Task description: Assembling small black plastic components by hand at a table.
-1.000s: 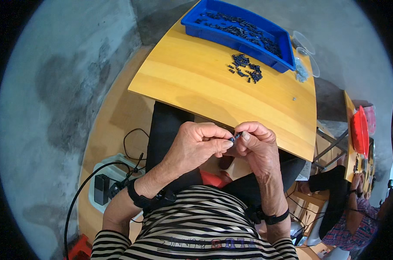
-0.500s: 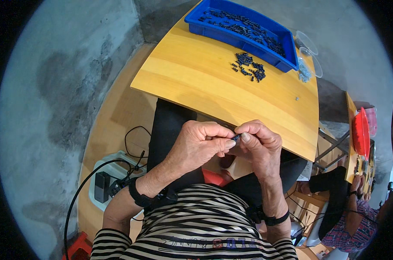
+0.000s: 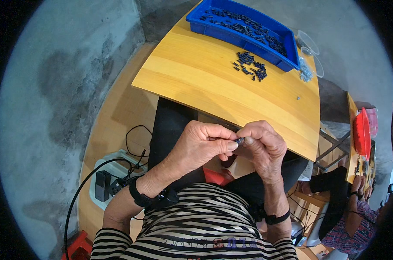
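Note:
Just off the table's near edge, my left hand [image 3: 205, 142] pinches a small dark part [image 3: 239, 140] between thumb and fingertips. My right hand [image 3: 265, 145] meets it there, thumb and forefinger closed at the part's other end. Fingers cover most of the part, so its exact kind cannot be made out. Farther off on the yellow wooden table [image 3: 196, 82] lies a loose pile of small dark parts [image 3: 247, 59]. Behind the pile stands a blue tray [image 3: 237, 43] with many similar parts spread over its bottom.
Clear plastic tubs [image 3: 309, 41] and a heap of small pale-blue pieces [image 3: 306, 71] sit beyond the tray's right end. One tiny grey piece [image 3: 298, 98] lies alone. At right, a co-worker [image 3: 352, 216] sits near a red basin [image 3: 362, 134]. Cables run by a pale stool [image 3: 97, 190] at left.
My right hand has shifted slightly right, and a little more of the small part shows between the fingertips. My left hand keeps its pinch.

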Tool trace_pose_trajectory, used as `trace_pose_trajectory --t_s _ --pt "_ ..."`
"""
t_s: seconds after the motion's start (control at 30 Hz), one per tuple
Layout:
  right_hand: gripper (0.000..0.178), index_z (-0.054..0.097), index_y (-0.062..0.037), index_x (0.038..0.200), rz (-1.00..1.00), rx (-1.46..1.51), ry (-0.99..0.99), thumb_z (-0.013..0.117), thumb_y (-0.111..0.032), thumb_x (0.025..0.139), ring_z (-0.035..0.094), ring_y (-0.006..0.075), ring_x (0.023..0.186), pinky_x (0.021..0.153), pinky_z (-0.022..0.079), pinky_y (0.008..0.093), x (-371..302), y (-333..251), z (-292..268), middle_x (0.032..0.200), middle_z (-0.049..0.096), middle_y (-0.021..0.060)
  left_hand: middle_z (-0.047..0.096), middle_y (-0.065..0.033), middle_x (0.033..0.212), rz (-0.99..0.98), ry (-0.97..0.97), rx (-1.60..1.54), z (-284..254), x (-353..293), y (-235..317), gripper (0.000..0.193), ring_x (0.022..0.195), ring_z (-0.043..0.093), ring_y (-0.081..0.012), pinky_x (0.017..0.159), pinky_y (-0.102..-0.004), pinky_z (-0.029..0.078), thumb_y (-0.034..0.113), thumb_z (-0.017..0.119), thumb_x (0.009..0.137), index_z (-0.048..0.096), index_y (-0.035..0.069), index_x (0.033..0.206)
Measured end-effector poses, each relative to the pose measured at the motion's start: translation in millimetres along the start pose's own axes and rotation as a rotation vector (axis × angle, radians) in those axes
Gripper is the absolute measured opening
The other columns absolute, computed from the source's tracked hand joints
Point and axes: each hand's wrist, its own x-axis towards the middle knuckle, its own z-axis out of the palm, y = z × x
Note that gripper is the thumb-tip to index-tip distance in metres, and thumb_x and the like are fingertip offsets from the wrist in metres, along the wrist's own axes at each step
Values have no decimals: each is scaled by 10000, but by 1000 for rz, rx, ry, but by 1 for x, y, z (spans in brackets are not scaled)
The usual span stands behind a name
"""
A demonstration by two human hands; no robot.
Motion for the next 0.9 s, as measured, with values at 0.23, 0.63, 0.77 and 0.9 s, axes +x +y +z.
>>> trace_pose_trajectory --t_s 0.23,0.63,0.77,0.9 --pt "80 698 -40 881 -100 0 -94 675 -70 811 611 150 761 629 484 252 7 0 -8 842 641 59 666 -60 738 -81 -51 -87 -1 -2 6 135 635 619 -90 582 -210 506 69 680 836 686 -22 936" --pt "136 709 -47 790 -177 -142 -272 724 -4 662 624 153 733 648 494 265 23 -19 -19 786 647 51 674 -77 753 -155 -107 -159 -4 -2 7 145 631 617 -101 590 -223 517 73 698 817 691 -30 918" --pt "300 696 -55 854 -168 -87 -367 695 85 589 631 207 762 657 518 289 21 -13 -22 821 637 61 667 -77 739 -162 -144 -130 -6 -2 7 132 625 615 -102 588 -222 518 64 705 807 692 -32 896" --pt "323 704 -60 869 -178 -109 -363 704 82 580 628 196 785 673 512 277 20 -17 -19 831 635 58 673 -87 736 -147 -136 -139 -4 -3 6 138 614 610 -95 579 -211 514 59 688 824 695 -34 926"
